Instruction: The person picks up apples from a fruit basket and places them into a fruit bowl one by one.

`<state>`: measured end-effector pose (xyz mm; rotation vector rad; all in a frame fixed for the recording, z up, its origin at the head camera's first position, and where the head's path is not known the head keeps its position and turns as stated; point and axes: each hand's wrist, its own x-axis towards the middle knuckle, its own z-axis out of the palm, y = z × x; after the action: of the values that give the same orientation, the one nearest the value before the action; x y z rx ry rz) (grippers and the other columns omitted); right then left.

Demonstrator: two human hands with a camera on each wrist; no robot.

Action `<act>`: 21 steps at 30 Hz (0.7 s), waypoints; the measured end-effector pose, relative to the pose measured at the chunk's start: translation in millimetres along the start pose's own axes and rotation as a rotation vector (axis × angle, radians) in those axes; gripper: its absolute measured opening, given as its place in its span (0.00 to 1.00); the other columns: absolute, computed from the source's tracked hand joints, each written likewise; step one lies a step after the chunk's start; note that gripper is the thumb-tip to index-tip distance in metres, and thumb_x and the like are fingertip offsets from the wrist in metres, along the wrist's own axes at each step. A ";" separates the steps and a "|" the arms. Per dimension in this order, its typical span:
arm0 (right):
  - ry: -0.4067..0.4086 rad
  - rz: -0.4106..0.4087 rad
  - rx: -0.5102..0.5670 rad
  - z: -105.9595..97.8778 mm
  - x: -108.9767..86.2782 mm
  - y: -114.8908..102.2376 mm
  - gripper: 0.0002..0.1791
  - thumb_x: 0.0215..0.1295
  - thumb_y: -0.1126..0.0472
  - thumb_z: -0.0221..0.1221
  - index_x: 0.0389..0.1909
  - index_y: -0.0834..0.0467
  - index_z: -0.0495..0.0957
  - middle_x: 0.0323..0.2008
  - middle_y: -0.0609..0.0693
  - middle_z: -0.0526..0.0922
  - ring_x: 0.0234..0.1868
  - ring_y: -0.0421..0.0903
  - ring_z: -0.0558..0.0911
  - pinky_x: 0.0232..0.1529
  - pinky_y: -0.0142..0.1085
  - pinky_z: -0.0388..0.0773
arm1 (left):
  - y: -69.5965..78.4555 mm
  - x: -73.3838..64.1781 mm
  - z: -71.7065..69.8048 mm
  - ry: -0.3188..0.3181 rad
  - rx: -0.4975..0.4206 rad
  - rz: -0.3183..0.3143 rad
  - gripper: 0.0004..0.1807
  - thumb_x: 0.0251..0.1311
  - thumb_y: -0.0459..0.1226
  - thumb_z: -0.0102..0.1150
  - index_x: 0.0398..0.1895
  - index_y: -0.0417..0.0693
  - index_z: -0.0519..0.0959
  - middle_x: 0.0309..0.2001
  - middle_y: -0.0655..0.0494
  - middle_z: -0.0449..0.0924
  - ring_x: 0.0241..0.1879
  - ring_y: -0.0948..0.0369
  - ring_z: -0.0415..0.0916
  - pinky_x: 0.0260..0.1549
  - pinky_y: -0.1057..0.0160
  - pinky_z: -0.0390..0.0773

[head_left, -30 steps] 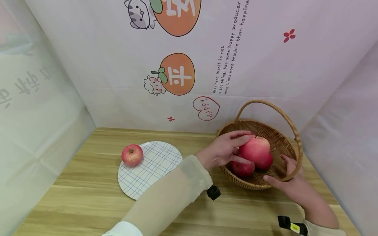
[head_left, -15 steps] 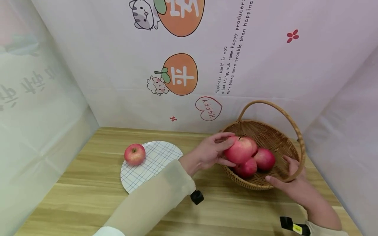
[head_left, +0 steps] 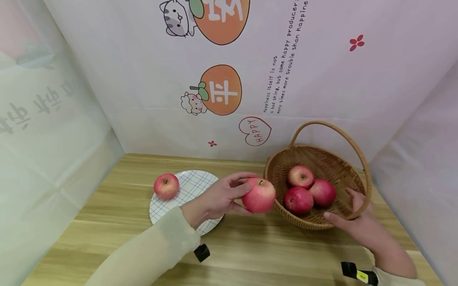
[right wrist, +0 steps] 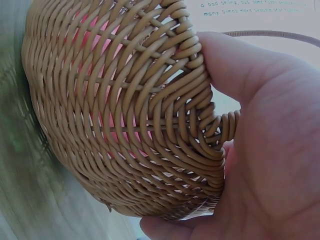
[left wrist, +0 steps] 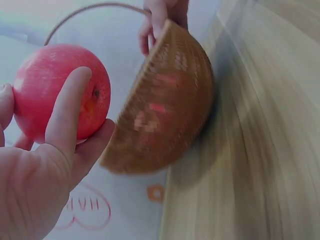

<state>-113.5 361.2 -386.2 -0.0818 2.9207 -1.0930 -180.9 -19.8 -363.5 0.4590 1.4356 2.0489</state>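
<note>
Red apple (head_left: 260, 196) up off the wood, stem on top, held in the fingers of the left hand (head_left: 223, 194), between plate and basket! Over on the other side, the right hand (head_left: 358, 216) has a grip on the rim of the wicker basket (head_left: 327, 161), thumb and fingers right at the foot of its arched handle. Inside, three more apples (head_left: 299, 200) huddle together. Across the wood-grain tabletop (head_left: 272, 258), one lone apple (head_left: 166, 186) sits at the left edge of the round checked plate (head_left: 195, 182). Behind it all, a white printed backdrop (head_left: 150, 127), "HAPPY" lettered in a red heart.
</note>
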 end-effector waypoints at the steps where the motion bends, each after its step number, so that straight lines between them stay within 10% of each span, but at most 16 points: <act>1: -0.001 -0.001 0.001 -0.3 0.4 0.3 0.61 0.65 0.44 0.65 0.76 0.70 0.33 0.69 0.80 0.35 0.67 0.80 0.39 0.52 0.75 0.56 | -1.2 -3.6 -6.1 0.013 0.012 0.004 0.27 0.70 0.40 0.60 0.70 0.42 0.69 0.63 0.42 0.68 0.56 0.44 0.74 0.42 0.38 0.79; 12: 0.006 -0.014 -0.001 -0.8 1.0 -0.7 0.61 0.65 0.44 0.65 0.76 0.71 0.33 0.71 0.78 0.36 0.70 0.77 0.31 0.54 0.77 0.50 | -13.9 -43.9 -70.4 0.301 0.224 -0.029 0.31 0.67 0.42 0.64 0.71 0.46 0.69 0.62 0.38 0.63 0.55 0.44 0.74 0.36 0.45 0.83; 21: 0.003 -0.019 0.010 -1.6 0.4 0.7 0.61 0.65 0.45 0.65 0.76 0.72 0.33 0.72 0.78 0.35 0.70 0.76 0.30 0.54 0.78 0.50 | -15.6 -52.3 -92.4 0.493 0.189 -0.067 0.27 0.69 0.38 0.61 0.69 0.48 0.70 0.57 0.38 0.63 0.54 0.43 0.71 0.37 0.44 0.82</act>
<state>-114.0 362.8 -385.5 -0.1085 2.9228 -1.1111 -190.5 -116.9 -408.4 -0.0331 1.9118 2.0674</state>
